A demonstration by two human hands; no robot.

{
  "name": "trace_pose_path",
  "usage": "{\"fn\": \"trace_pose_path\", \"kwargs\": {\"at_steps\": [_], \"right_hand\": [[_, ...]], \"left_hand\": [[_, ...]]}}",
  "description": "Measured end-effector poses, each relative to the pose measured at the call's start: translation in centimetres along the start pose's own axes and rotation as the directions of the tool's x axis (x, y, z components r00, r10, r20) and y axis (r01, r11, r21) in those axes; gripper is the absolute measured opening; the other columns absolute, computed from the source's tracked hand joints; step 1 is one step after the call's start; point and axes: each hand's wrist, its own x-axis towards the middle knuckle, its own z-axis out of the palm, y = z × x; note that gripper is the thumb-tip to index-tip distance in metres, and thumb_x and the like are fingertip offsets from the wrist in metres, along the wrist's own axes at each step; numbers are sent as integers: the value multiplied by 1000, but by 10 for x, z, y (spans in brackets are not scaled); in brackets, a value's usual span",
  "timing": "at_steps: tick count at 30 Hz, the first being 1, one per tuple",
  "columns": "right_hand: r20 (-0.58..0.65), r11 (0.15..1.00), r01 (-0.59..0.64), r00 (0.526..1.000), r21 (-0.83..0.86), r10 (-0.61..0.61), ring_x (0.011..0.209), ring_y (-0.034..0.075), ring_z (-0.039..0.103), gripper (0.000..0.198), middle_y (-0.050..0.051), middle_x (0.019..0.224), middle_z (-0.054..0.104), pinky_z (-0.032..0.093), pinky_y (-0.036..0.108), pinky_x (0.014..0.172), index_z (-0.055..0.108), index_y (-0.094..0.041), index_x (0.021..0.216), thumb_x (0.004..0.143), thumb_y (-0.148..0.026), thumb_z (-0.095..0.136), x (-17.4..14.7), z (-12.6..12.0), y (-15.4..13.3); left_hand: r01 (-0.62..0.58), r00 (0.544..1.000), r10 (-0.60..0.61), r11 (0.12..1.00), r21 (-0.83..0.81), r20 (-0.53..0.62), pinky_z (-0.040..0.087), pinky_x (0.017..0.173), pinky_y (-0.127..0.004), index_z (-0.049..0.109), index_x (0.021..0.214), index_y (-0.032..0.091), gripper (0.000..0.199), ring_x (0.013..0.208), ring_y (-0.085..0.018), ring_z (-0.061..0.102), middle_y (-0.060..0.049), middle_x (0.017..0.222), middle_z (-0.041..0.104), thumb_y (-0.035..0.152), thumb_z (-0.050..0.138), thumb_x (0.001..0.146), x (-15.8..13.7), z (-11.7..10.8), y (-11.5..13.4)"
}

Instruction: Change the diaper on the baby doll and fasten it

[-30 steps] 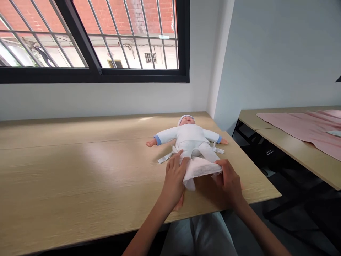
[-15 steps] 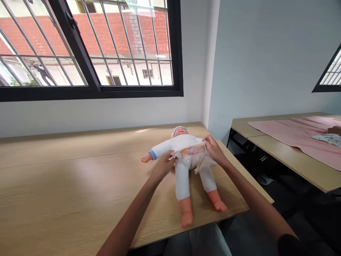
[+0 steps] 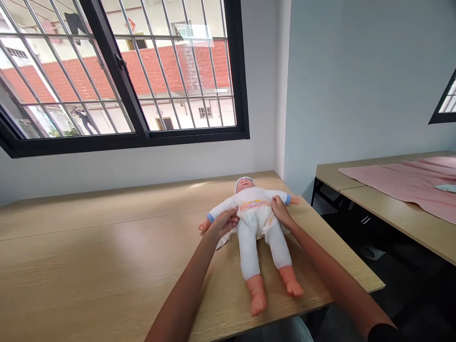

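A baby doll (image 3: 258,232) is laid on its back on the light wooden tabletop (image 3: 89,247), near the far right corner, head toward the wall and bare feet toward the near edge. A diaper (image 3: 257,216) with a printed waistband is wrapped over its hips. The diaper's side at the doll's waist is pinched by the left hand (image 3: 225,221), whose grip is pressed together on a loose white flap. The opposite side of the waistband is touched by the right hand (image 3: 280,210), fingers curled against it; whether this grip is closed on the fabric cannot be told. A barred window (image 3: 117,71) is set in the wall behind. A pink cloth (image 3: 402,180) is spread on a neighbouring table, well apart.
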Motion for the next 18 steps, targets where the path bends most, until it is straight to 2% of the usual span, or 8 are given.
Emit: {"fn": "trace_pose_path", "kwargs": {"at_steps": [3, 8, 12, 15, 18], "right_hand": [[40, 995, 51, 998, 83, -54, 68, 17, 47, 7, -3, 68, 49, 38, 28, 68, 42, -23, 76, 78, -28, 37, 1, 1, 5], [116, 976, 75, 988, 206, -100, 70, 16, 48, 14, -2, 70, 51, 39, 26, 70, 50, -21, 76, 71, -28, 39, 2, -3, 12], [144, 958, 44, 986, 282, -87, 76, 17, 52, 19, 0, 79, 59, 41, 27, 73, 56, -20, 76, 67, -31, 43, 1, -7, 18], [144, 954, 20, 987, 300, -66, 76, 17, 53, 20, 0, 77, 61, 42, 28, 75, 57, -20, 75, 65, -32, 44, 2, -7, 21], [121, 953, 41, 989, 300, -80, 77, 18, 54, 20, 0, 78, 61, 42, 28, 77, 58, -20, 75, 65, -32, 44, 2, -7, 22]], "left_hand": [[81, 995, -79, 996, -39, 69, 44, 54, -21, 58, 70, 15, 18, 52, -8, 48, 2, 57, 56, 27, 70, 75, 1, -12, -5], [104, 989, -96, 992, -65, 116, 43, 56, -19, 58, 69, 13, 16, 55, -7, 50, 2, 60, 58, 23, 69, 75, 7, -23, -14], [31, 1000, -31, 997, -72, 0, 41, 50, -21, 54, 69, 17, 29, 52, -9, 51, 1, 58, 56, 42, 68, 75, 10, -18, -13], [-48, 994, 43, 998, -48, -104, 39, 46, -22, 47, 67, 20, 42, 49, -10, 50, 2, 56, 54, 58, 63, 74, 5, -6, -7], [-106, 985, 111, 993, 44, -132, 37, 47, -21, 48, 72, 19, 45, 49, -9, 48, 4, 57, 52, 54, 75, 63, -6, 9, -3]]}}
